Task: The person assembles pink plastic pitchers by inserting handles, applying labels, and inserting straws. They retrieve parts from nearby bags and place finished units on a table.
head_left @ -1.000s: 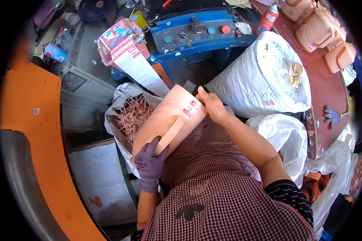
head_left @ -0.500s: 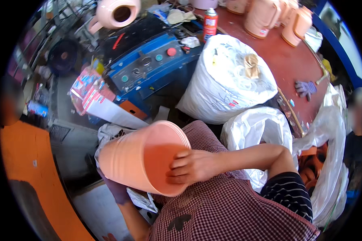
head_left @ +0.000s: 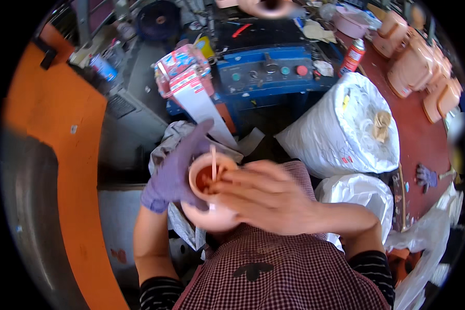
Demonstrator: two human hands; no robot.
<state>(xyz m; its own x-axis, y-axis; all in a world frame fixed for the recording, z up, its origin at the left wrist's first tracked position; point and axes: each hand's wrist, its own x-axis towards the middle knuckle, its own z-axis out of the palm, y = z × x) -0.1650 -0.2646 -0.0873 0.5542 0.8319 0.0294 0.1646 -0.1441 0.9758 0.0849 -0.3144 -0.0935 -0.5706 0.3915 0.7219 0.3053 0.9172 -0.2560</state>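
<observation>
The left hand (head_left: 175,173), in a purple knit glove, was wrapped around the left side of the neck of a peach-pink plastic vessel (head_left: 212,217), one finger raised past the rim and the others partly hidden. The vessel sat just above the lap of a dark red checked apron (head_left: 289,274), its round mouth facing up. A thin pale pink strip (head_left: 214,160) stood at the opening. The bare right hand (head_left: 274,201), blurred, lay across the mouth's right side with fingers extended; whether they pinched anything could not be told. Beyond it leaned a bulging white woven sack (head_left: 320,126), beside a dark red counter (head_left: 392,134) carrying several peach-pink plastic jugs (head_left: 413,67) and a loose purple glove (head_left: 426,177).
</observation>
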